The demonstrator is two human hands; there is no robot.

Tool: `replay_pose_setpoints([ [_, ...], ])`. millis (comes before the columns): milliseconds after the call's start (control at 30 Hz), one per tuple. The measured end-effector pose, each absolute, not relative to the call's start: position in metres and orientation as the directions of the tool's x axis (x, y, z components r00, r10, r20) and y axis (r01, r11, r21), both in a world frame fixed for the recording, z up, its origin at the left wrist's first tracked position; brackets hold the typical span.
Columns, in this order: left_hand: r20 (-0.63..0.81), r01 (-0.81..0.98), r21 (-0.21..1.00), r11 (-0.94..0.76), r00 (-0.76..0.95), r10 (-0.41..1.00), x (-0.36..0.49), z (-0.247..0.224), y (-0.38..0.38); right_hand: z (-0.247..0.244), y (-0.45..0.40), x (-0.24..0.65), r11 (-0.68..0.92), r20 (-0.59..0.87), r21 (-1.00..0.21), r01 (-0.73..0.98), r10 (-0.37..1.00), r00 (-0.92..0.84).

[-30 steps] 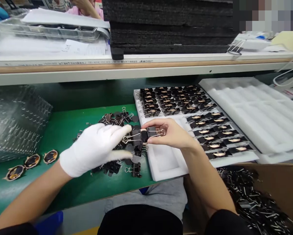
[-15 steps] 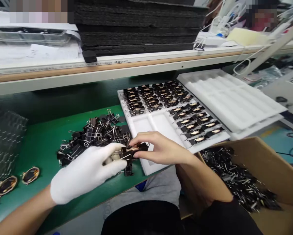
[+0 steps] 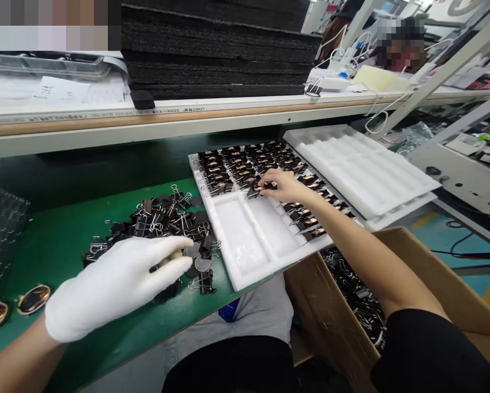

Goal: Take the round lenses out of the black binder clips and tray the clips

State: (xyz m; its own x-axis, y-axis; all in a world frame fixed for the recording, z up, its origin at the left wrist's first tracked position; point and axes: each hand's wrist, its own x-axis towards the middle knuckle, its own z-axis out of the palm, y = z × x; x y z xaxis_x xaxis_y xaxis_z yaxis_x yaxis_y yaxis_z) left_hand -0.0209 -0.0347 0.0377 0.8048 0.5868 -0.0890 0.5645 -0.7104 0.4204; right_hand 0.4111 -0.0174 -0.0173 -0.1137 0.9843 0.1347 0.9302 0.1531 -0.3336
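My right hand (image 3: 285, 185), bare, pinches a clipped assembly (image 3: 255, 191): black binder clips with a small pale gold piece between them. It is over the white foam tray (image 3: 271, 252), at the near edge of the filled rows. Similar clipped assemblies (image 3: 214, 164) fill the tray's far and right compartments. My left hand (image 3: 122, 281), in a white glove, is over the green table beside a heap of loose black binder clips (image 3: 158, 218). Its thumb and fingers are apart, with small grey discs (image 3: 202, 264) near the tips. What lies under its palm is partly hidden.
A second white foam tray (image 3: 363, 169) lies behind to the right. Below it stands a cardboard box (image 3: 408, 256) holding many binder clips. Tinted sunglasses lenses in gold rims (image 3: 34, 299) lie at left. A shelf edge (image 3: 154, 123) bearing black foam sheets (image 3: 216, 60) crosses the back.
My right hand has moved away from my left hand, rightward and farther back over the tray, carrying the clipped assembly. My left hand has let go of it and drawn slightly left.
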Motion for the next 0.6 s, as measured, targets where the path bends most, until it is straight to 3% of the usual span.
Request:
replay_pose_setpoints([
  [600, -0.040, 0.478, 0.350, -0.806, 0.867, 0.497, -0.023, 0.038, -0.034, -0.038, -0.012, 0.420, 0.181, 0.105, -0.227, 0.957, 0.981, -0.161],
])
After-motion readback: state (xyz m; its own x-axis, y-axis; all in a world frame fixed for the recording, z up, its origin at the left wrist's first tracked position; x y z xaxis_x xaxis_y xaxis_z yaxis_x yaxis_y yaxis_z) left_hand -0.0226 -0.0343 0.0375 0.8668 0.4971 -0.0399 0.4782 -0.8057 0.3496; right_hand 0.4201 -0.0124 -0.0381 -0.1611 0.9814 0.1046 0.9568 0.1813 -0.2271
